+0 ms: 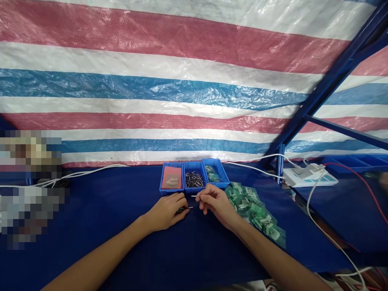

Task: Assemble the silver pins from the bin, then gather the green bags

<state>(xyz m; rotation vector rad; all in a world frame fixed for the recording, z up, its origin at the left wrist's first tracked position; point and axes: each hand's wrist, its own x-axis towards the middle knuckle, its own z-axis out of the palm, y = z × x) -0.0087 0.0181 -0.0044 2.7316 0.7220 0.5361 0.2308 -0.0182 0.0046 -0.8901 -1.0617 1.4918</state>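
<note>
My left hand (168, 210) rests on the blue tabletop, its fingers curled over several slim metal pins (182, 209). One pale pin tip pokes out past the fingertips. Just to the right, my right hand (214, 201) is raised slightly, with thumb and forefinger pinching one thin silvery pin (194, 196) that points left. Behind both hands stands a blue bin of loose metal pins (194, 179); their exact kind is too small to tell.
The left blue bin holds a pink sheet or packet (171, 178); the right bin (223, 172) holds small green packets. A heap of green plastic packets (254, 210) lies beside my right forearm. Farther right are a white power strip (312, 178), cables and a blue metal frame (327, 81).
</note>
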